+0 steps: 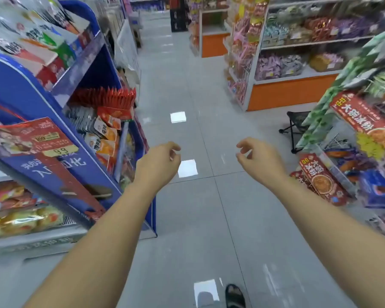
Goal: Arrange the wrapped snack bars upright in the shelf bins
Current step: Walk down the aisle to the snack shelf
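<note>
Both my arms reach forward over a shop aisle. My left hand (159, 162) hangs with loosely curled fingers and holds nothing. My right hand (257, 157) is the same, a little to the right, empty. On the left stands a blue display stand (16, 90) whose bins hold red wrapped snack bars (107, 96) standing upright in a row, with orange and white packets (105, 132) below them. Neither hand touches the stand.
Grey tiled floor (209, 207) runs ahead between shelves. A wire rack with red boxes (320, 178) stands at the right. A black folding stool (295, 127) sits near it. Orange-based shelves (291, 94) with bagged snacks lie further back. My sandalled foot (235, 296) shows at the bottom.
</note>
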The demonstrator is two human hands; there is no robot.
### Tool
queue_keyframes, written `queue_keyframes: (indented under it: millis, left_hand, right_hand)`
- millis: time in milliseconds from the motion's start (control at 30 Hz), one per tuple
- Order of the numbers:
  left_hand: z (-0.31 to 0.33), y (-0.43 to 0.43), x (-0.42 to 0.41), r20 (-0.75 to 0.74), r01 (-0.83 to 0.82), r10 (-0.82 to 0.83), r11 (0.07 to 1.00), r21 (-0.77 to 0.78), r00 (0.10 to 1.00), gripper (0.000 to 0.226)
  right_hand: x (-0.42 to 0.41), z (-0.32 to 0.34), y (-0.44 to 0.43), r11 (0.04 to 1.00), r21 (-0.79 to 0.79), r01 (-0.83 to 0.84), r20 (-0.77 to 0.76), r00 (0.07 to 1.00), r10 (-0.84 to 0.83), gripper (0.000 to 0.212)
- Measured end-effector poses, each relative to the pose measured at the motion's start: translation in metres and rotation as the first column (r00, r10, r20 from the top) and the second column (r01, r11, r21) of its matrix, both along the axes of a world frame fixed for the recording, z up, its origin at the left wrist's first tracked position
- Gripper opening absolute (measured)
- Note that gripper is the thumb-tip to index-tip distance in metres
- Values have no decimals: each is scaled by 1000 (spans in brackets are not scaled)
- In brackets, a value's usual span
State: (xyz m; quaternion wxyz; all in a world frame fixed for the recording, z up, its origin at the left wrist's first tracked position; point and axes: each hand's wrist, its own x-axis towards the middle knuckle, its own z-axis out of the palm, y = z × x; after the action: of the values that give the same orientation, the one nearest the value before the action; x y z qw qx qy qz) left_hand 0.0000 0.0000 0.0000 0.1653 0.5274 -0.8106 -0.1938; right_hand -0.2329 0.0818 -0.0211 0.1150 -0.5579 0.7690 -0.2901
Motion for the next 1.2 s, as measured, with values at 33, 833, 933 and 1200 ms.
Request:
queue_keyframes:
  millis: [33,833,933,1200]
  left_hand:
    - [-3,-8,-7,11,-8,8,1000,22,1000,28]
    - [-43,-312,-222,-22,61,-59,992,113,998,22]
    - [-48,-367,-237,3,81,-83,988,130,997,23]
    - [-41,-497,-303,28,218,-226,959,184,974,24]
  right_hand:
    - [-7,-3,-6,1000,19,18,-7,1000,-18,22]
    - [-215,-34,-295,983,173,65,10,998,-68,18]
    - [-229,-40,-345,978,181,103,8,994,-106,17]
    - [-270,-47,-436,948,228,224,34,971,-238,17]
